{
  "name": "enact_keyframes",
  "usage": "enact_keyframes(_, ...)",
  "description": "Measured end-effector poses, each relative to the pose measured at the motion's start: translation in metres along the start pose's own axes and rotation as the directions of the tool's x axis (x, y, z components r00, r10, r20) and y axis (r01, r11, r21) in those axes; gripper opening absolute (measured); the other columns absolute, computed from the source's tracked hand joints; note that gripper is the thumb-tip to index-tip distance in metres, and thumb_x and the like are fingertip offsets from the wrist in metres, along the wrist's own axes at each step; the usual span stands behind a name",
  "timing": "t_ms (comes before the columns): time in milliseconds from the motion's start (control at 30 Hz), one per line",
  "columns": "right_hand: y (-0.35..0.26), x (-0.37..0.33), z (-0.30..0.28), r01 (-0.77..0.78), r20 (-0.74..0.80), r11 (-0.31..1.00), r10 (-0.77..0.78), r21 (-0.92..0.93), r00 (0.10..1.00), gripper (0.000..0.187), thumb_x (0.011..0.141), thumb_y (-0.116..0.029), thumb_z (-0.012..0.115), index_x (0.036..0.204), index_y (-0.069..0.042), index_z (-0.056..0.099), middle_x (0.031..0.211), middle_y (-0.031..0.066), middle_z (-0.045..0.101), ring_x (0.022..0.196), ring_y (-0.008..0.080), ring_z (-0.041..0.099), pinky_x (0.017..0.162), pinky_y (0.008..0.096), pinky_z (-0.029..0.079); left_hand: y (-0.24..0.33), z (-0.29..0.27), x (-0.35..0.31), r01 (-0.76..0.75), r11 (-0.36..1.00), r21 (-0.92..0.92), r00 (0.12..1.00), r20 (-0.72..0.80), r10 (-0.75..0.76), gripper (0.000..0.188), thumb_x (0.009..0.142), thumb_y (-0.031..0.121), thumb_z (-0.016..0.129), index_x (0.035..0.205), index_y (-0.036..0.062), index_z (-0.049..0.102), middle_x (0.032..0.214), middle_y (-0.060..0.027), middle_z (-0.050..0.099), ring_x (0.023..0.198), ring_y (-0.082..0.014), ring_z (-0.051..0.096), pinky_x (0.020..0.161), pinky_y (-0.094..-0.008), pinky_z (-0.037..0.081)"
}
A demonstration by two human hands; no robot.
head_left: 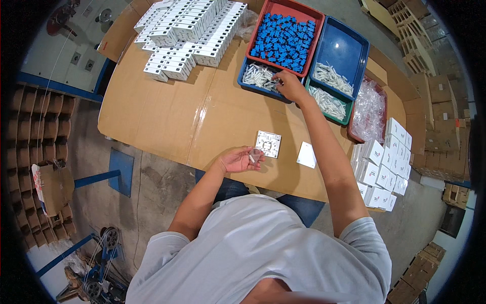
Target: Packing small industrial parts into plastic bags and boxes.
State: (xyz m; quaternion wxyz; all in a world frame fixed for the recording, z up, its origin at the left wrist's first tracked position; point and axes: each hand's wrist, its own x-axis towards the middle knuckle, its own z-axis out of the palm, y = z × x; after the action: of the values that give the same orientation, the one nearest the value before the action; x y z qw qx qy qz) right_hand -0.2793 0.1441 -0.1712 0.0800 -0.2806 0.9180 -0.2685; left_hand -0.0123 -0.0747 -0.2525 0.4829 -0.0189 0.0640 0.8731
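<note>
My left hand (240,160) is palm up near the table's front edge. Its fingers hold a small clear plastic bag (256,154) with a small white piece in it. Just beyond it lies a square white frame plate (268,144) with cut-outs. My right hand (291,86) reaches over the near blue tray (241,82) of small white plastic pieces (258,77). Its fingers are bent together at the pieces; what they pinch, if anything, is too small to make out. A plain white square plate (306,155) lies left of my right forearm.
Beyond stands a red tray (320,25) of blue parts, beside a larger blue tray (344,40) and a green tray (347,117) with white pieces. A red tray (386,101) holds clear bags. White boxes are stacked far left (187,35) and at right (382,162).
</note>
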Motion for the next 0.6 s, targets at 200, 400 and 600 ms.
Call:
enact_keyframes(200,0.001,-0.003,-0.003,0.003,-0.016,0.999,-0.002,0.043,1.0,0.025,0.08,0.002,0.066,0.105,0.0,0.07,0.107,0.0161,0.064,0.096,0.0312,0.066,0.086,0.0386,0.053,0.002,0.001,0.0,0.002,1.0,0.0,1.0,0.002,-0.002,0.048,0.105,0.035,0.052,0.137,-0.0005,0.055,0.127,-0.0184,0.064,0.107,-0.0281,0.066,0.107,-0.0462,0.046)
enact_keyframes(400,0.006,-0.008,-0.001,0.063,-0.061,0.996,-0.059,0.065,0.996,0.016,0.076,0.004,0.066,0.092,0.001,0.071,0.1,0.02,0.065,0.094,0.0363,0.065,0.083,0.0407,0.053,0.001,0.0,0.0,0.005,1.0,0.007,1.0,-0.01,-0.005,0.046,0.104,0.035,0.052,0.133,0.001,0.057,0.126,-0.0173,0.065,0.108,-0.0283,0.066,0.109,-0.0486,0.044)
enact_keyframes(600,0.003,-0.015,0.005,-0.028,-0.158,0.982,0.058,0.188,0.986,0.012,0.077,0.003,0.067,0.088,0.001,0.071,0.099,0.0185,0.064,0.093,0.0349,0.065,0.081,0.0404,0.053,0.0,0.001,-0.001,0.004,1.0,0.022,1.0,-0.019,-0.003,0.046,0.103,0.036,0.053,0.133,0.001,0.058,0.126,-0.0174,0.065,0.107,-0.0285,0.066,0.109,-0.0486,0.044)
